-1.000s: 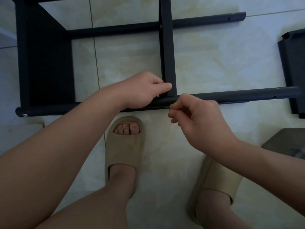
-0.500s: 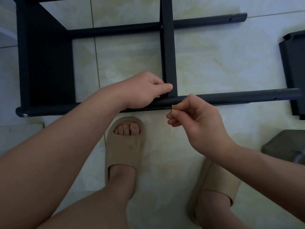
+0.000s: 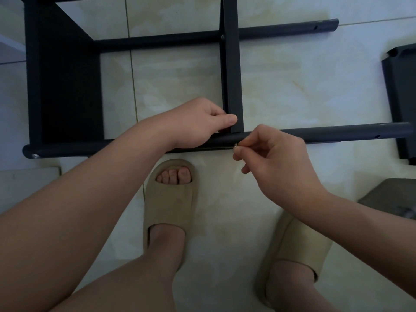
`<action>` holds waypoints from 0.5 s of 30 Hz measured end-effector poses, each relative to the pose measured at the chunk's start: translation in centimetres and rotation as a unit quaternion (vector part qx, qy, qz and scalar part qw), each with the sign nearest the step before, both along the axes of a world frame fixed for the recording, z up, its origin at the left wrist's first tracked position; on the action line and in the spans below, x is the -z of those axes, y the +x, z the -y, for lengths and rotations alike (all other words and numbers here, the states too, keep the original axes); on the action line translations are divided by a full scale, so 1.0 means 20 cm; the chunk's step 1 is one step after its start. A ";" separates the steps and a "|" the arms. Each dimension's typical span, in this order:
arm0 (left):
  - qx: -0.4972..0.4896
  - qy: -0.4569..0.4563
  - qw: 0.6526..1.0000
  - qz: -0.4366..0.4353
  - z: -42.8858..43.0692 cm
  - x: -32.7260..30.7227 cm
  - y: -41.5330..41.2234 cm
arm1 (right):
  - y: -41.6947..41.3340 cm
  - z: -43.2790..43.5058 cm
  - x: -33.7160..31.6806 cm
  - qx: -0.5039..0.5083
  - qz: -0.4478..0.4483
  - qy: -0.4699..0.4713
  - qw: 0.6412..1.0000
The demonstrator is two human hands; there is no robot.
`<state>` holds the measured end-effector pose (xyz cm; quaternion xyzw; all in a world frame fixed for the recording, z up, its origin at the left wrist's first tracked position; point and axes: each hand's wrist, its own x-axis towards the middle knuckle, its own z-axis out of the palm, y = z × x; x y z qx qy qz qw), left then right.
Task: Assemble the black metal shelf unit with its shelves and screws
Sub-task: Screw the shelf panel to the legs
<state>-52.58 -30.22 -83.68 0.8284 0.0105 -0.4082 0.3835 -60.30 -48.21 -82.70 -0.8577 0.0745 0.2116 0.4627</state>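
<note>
Screw point(image 3: 236, 145) pinched by the right hand point(image 3: 274, 158) at the near tube point(image 3: 337, 134); just left of it, the left hand point(image 3: 198, 124) clasps the shelf edge point(image 3: 233, 75).

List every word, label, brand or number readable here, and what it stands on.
None readable: no text shows on the black shelf frame, the loose shelf at the right, the beige slippers, the floor tiles or the screw pinched by the right hand.
</note>
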 end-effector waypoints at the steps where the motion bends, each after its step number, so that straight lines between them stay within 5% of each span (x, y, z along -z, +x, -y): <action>1: 0.001 -0.003 1.000 -0.003 0.00 0.00 0.00 | 0.01 0.01 -0.01 -0.018 0.012 -0.032 0.999; 8: 0.000 -0.005 1.000 0.016 0.01 -0.02 0.01 | 0.11 0.00 -0.07 -0.157 0.063 -0.222 0.960; 15: 0.008 0.037 0.999 0.024 0.03 -0.05 0.00 | 0.15 0.03 -0.06 -0.252 0.098 -0.279 0.922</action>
